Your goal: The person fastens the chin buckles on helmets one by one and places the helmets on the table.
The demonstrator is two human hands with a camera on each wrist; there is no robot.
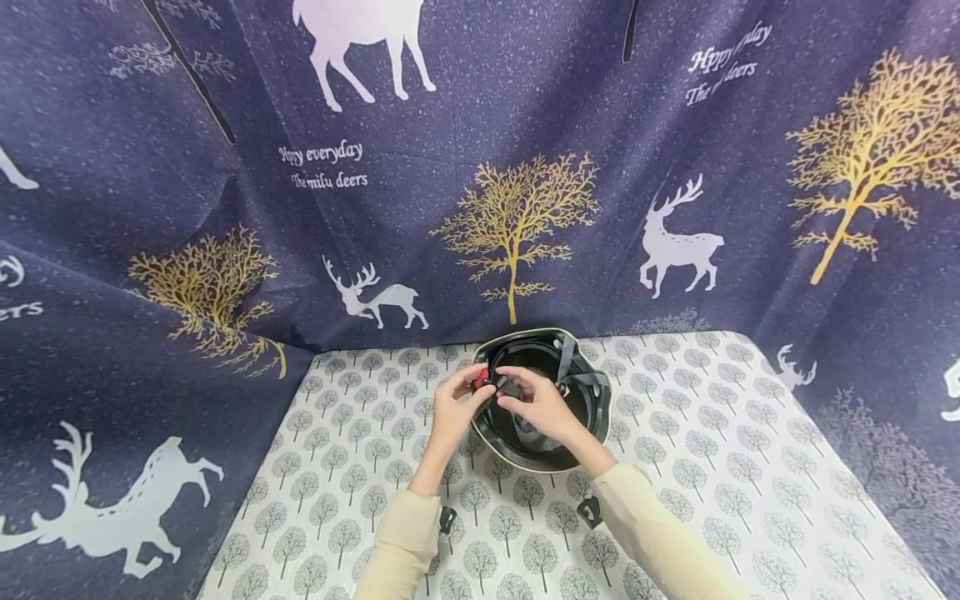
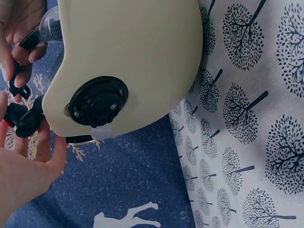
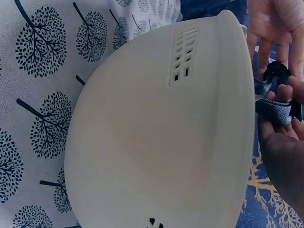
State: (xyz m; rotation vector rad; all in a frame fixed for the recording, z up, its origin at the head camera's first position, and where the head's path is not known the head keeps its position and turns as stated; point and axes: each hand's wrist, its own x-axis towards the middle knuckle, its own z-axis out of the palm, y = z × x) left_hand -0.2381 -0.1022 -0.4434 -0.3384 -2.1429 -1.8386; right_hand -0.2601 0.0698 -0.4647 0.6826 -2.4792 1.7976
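A cream safety helmet (image 2: 142, 52) lies upside down on the table, its dark inside facing up in the head view. My left hand (image 1: 453, 410) pinches a black-and-red chin-strap buckle (image 2: 29, 118) over the left rim; its red part (image 1: 481, 377) shows between finger and thumb. Close by on the right, my right hand (image 1: 546, 408) pinches the other buckle end on a grey strap (image 3: 274, 110). A small gap shows between the two buckle ends in the left wrist view. Fingers partly hide both pieces.
Other grey straps (image 1: 566, 360) hang over the helmet's right inner side. A round black knob (image 2: 99, 100) sits on the shell. The tree-print tablecloth (image 1: 337, 467) runs back to a blue deer-print curtain (image 1: 525, 108).
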